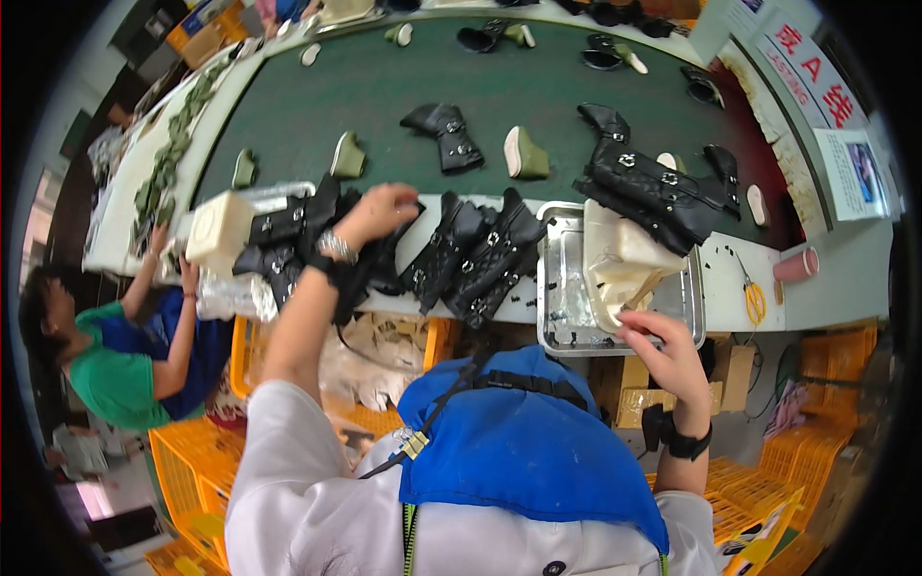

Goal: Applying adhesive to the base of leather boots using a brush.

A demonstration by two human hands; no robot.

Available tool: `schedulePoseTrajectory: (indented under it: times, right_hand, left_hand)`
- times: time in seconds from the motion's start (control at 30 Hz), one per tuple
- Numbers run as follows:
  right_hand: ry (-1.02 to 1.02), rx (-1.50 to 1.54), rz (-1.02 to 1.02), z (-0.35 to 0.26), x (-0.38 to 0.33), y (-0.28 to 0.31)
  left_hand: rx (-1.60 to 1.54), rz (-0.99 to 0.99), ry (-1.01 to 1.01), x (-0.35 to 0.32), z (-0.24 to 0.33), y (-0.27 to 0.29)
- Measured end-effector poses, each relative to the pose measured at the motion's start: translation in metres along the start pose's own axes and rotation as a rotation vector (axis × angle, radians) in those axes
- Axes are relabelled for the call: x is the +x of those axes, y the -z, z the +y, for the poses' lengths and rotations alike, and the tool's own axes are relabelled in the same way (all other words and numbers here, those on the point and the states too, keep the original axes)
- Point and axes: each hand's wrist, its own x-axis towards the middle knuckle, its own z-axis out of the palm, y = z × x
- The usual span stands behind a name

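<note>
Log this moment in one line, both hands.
Left hand: at black boots | Right hand: at white tub | Tub: in metal tray | Scissors: on table

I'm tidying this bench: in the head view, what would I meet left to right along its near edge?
White boxy container, central black boots, metal tray, yellow-handled scissors, pink cup.

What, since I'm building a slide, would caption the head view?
Left hand over black buckled boots, right hand at a cream container above a metal tray, green work surface beyond.

There are two pale containers (624,238), one cup (796,264), one pair of scissors (754,301).
</note>
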Motion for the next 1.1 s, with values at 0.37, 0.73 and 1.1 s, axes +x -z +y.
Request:
schedulePoseTrajectory:
  times: [0.37,0.73,1.1]
  right_hand:
    - [-0.255,0.080,0.394,0.042,-0.058,-0.015]
    - [-0.190,0.030,0.368,0.047,-0.035,-0.016]
    - [-0.082,-0.022,0.215,0.043,0.012,-0.018]
  left_hand:
    - [-0.087,0.043,0.214,0.005,0.007,-0.127]
    - [-0.518,0.331,0.079,-0.023,0.072,-0.035]
    - [-0.076,0.202,0.062,-0.023,0.060,-0.080]
